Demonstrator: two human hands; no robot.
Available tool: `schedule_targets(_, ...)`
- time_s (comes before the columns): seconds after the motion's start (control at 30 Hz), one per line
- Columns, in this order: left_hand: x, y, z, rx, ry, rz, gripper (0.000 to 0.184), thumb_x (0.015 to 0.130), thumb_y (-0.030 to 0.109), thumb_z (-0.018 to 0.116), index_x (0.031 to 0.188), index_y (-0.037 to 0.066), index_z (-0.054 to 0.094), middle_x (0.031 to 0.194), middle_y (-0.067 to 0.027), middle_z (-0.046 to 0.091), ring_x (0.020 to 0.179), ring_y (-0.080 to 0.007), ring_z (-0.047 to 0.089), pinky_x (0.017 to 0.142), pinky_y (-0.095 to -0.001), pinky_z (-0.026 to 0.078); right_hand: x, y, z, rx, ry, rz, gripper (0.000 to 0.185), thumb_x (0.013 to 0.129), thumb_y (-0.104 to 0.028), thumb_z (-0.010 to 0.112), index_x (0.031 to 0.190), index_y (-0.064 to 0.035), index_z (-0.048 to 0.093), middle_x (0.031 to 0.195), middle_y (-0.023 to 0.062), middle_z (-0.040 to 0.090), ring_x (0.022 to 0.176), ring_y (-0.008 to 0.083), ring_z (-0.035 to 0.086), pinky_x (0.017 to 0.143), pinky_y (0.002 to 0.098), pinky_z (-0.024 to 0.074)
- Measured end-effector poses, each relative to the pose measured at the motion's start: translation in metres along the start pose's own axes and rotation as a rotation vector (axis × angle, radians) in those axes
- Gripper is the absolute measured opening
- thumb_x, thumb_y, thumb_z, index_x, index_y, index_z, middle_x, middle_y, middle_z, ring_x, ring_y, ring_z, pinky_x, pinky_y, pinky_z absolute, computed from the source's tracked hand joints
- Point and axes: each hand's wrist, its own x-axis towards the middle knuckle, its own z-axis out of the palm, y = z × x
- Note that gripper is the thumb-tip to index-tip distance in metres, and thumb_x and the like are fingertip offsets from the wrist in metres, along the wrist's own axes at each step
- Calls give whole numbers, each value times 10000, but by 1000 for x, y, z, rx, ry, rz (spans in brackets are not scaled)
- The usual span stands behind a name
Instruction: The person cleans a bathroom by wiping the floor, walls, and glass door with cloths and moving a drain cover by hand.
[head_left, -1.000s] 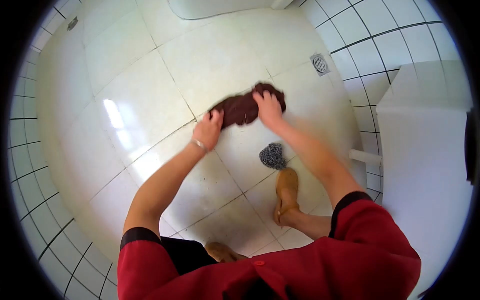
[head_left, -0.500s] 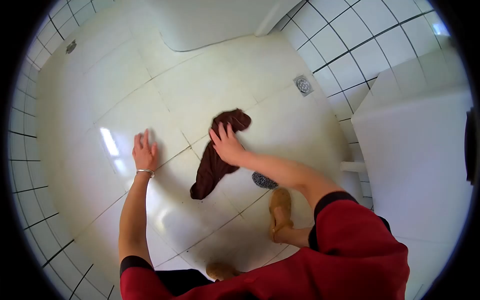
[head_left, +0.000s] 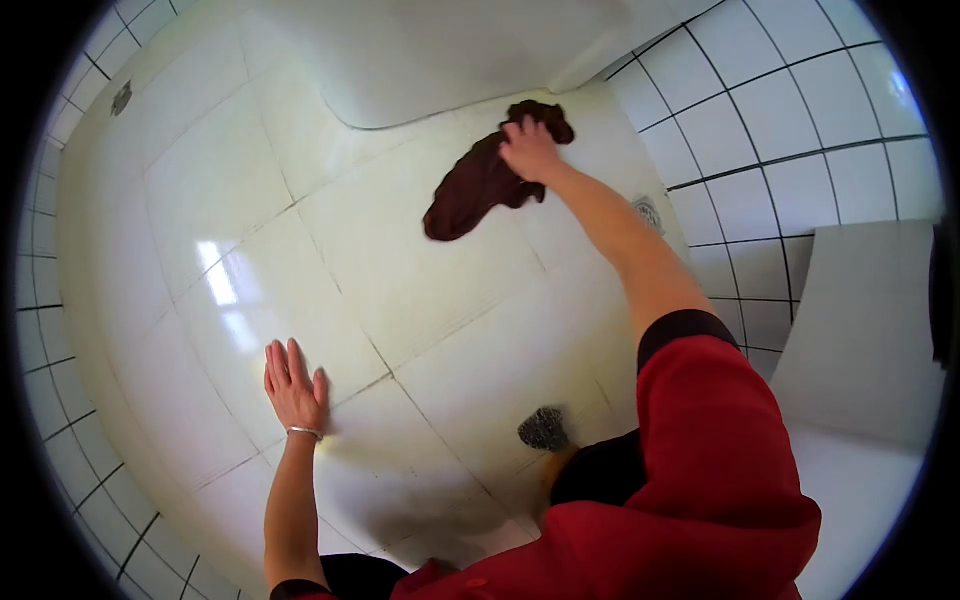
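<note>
My right hand (head_left: 530, 150) presses down on a dark brown cloth (head_left: 472, 192), with its fingers on the cloth's far end. The cloth lies bunched and stretched out on the pale tiled floor (head_left: 400, 300), near the foot of a white fixture. My left hand (head_left: 293, 385) lies flat on the floor to the left, fingers stretched, with nothing in it. A bracelet circles that wrist. Close to my foot sits a dark grey mesh-like scrubber (head_left: 543, 428), apart from both hands.
A large white rounded fixture (head_left: 430, 70) stands ahead. White tiled walls (head_left: 790, 110) run along both sides. One floor drain (head_left: 647, 212) shows beside my right forearm, another drain (head_left: 121, 99) at the far left. A white panel (head_left: 860, 320) stands at the right.
My right hand and the brown cloth have slid forward and to the right, toward the white fixture. My left hand stays on the floor; the view has shifted.
</note>
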Motion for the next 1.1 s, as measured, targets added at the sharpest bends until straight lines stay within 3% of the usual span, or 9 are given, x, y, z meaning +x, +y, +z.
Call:
schedule_targets(0.3,1,0,4,40,-21,6,595,838,355,403,1343,64,281,1386,-184,246,1294,-330,208,1033,-442,156,31,111,54,173,136,234,503,842,-405,395,1241,-101,363,1309,250,305,1160,464,332,990,477,275)
schedule_targets(0.4,0,-2,7,69,-24,16,602,839,361,399,1344,56,274,1389,-190,234,1293,-335,207,1031,-447,153,41,110,43,349,346,460,509,782,-336,503,1205,-76,392,1247,243,387,1135,424,379,967,440,319)
schedule_targets(0.47,1,-1,4,64,-28,22,608,837,356,403,1344,49,267,1391,-194,226,1294,-336,204,1032,-448,148,40,89,7,791,388,685,508,691,-213,602,1140,-48,430,1133,224,493,1075,368,456,903,419,381)
schedule_targets(0.5,3,0,2,64,-39,20,608,836,352,406,1343,47,269,1391,-195,226,1295,-336,201,1033,-448,145,44,71,9,733,516,710,483,624,-116,638,1066,-36,459,1000,196,561,980,345,515,831,415,424)
schedule_targets(0.67,-2,0,3,59,-36,28,604,835,344,410,1339,39,272,1389,-199,229,1298,-336,194,1034,-449,137,50,-46,6,658,799,273,255,590,-32,551,840,-71,578,879,146,568,865,336,513,773,413,424)
schedule_targets(0.8,1,2,4,63,-25,19,599,831,334,419,1332,37,282,1383,-198,241,1296,-335,198,1034,-448,141,23,-111,-30,889,441,-213,322,617,-34,525,937,-55,541,911,140,564,949,318,495,792,400,422)
schedule_targets(0.87,0,2,5,70,-24,19,595,829,331,421,1329,37,288,1382,-197,244,1295,-335,201,1034,-445,144,26,-119,-24,609,660,-299,332,638,-57,507,968,-56,536,1023,142,544,988,313,490,836,390,410)
schedule_targets(0.97,-2,0,4,75,-23,6,587,824,315,426,1324,34,300,1381,-196,247,1292,-334,209,1034,-441,149,35,-80,-25,730,382,-100,337,654,-98,506,984,-56,562,1015,139,572,983,310,511,850,406,404)
schedule_targets(1.1,2,1,3,60,-17,17,580,819,299,431,1321,36,307,1378,-199,248,1290,-330,216,1032,-439,157,42,35,13,656,483,320,361,659,-149,537,996,-19,545,1015,190,556,957,348,523,825,427,422)
